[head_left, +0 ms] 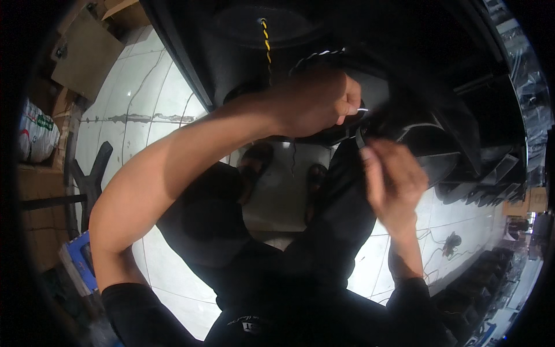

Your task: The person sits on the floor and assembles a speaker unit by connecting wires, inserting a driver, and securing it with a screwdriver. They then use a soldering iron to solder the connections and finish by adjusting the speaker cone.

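Note:
My left hand (315,104) is closed in a fist just below a large black speaker cone (272,34), pinching a thin white wire (361,109) between its fingertips. My right hand (390,179) is raised to the right of it, its fingers pinched on a small dark piece at the wire's end (359,139). A twisted yellow-and-black wire (266,40) runs down the black body above my left hand. A black-and-white twisted wire (315,56) curves over the top of that hand.
Several black speaker frames (480,168) are stacked at the right on the white tiled floor (144,92). Cardboard sheets (87,52) and a white sack (36,133) lie at the left. A small part with wires (451,243) rests on the floor at lower right.

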Demonstrator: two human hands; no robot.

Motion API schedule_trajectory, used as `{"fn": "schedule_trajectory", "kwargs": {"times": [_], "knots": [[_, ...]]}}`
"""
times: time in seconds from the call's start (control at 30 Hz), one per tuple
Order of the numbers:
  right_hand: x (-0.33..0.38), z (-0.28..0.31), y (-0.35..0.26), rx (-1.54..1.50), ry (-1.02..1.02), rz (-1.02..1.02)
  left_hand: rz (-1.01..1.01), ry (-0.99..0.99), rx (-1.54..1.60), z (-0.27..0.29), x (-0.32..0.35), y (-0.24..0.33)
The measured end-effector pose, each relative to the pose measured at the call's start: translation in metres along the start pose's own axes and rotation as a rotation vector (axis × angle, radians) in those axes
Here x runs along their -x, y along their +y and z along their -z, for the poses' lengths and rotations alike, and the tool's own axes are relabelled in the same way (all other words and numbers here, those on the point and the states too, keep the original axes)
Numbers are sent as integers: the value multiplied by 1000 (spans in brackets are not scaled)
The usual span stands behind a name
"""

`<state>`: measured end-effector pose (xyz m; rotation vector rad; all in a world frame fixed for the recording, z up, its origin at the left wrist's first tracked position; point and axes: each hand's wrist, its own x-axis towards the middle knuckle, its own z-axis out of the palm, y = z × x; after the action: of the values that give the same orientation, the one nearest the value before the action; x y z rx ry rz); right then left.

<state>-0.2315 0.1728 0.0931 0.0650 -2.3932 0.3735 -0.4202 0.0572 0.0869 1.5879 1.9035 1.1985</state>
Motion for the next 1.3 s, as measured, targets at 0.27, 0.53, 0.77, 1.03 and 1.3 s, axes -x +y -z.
{"fn": "schedule_trajectory", "kwargs": {"times": [0.27, 0.53, 0.77, 1.03, 1.3], "knots": [[12, 11, -13, -119, 63, -429, -77, 173, -512, 6, -1, -5], [19, -28, -54, -224, -391, -350, -12, 203, -386, 9, -10, 20], [8, -20, -45, -413, -191, -429, -146, 103, -704, 15, 29, 56], [-6, 5, -22, -405, -253, -372, 60, -358, -336, 45, 19, 78], [17, 38, -1, -428, -84, -691, 6, -82, -509, 46, 14, 46]]}}
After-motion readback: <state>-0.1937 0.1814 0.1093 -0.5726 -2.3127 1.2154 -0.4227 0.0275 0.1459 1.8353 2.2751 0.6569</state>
